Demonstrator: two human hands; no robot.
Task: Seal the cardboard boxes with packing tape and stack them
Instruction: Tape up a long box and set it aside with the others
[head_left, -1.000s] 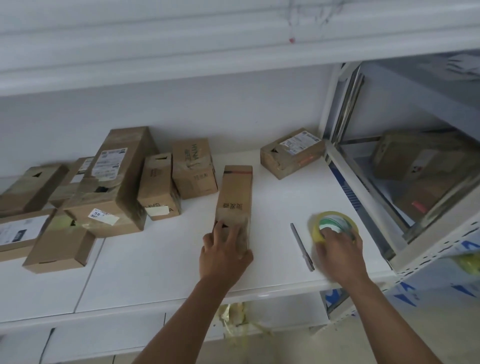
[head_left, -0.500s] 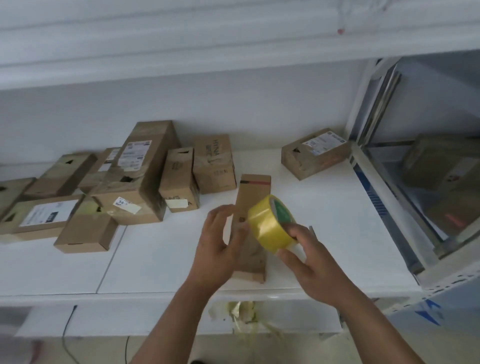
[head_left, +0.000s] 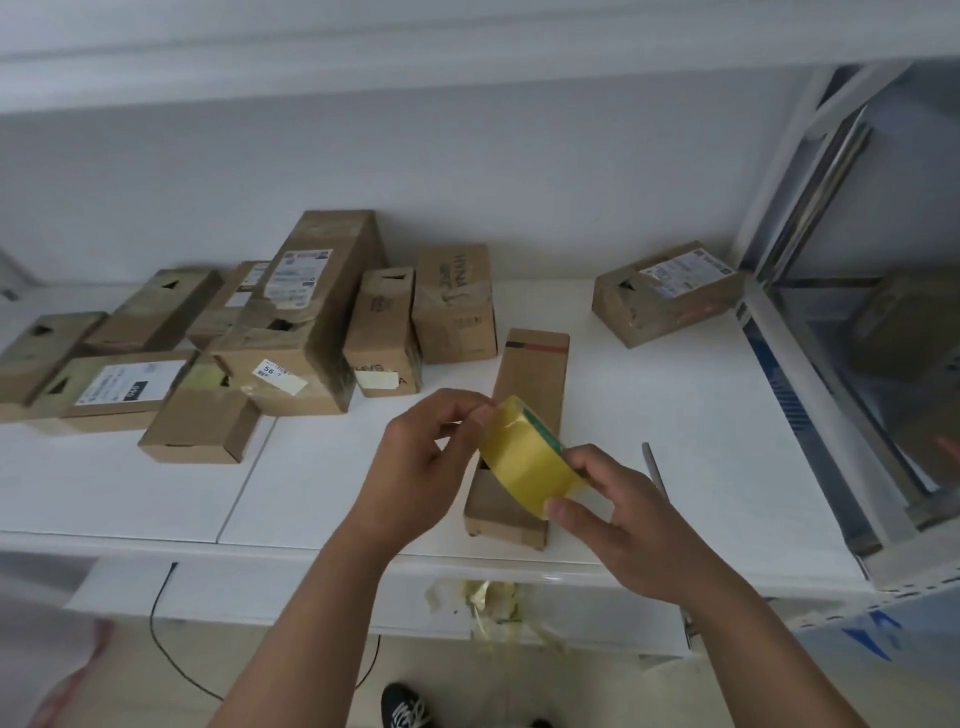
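Head view takes in the big white shelf top (head_left: 675, 426) first, and what's new on it is that the tape is no longer lying off to the right: a second ago my right hand was just reaching it by the cutter, and now the yellow tape roll (head_left: 524, 460) is up in the air over the long narrow box (head_left: 524, 415) I'd been steadying. That box lies flat near the front edge, near end toward me, and my left hand has let go of it. My right hand (head_left: 618, 514) grips the roll from the right side, thumb on its near face; my left hand (head_left: 426, 457) is curled in against the roll's top edge, fingertips pinching at what I take to be the loose tape end, though the end itself is too small to make out. So I'd say I'm set to peel a strip, and no seal is on this box yet. Off to the left sits the crowd of cardboard boxes (head_left: 291, 332), several taped and labelled, touching one another; one labelled box (head_left: 667, 291) sits alone at the back right. The cutter (head_left: 655, 467) lies just right of my hands. Nothing blocks the long box but my own hands above it.
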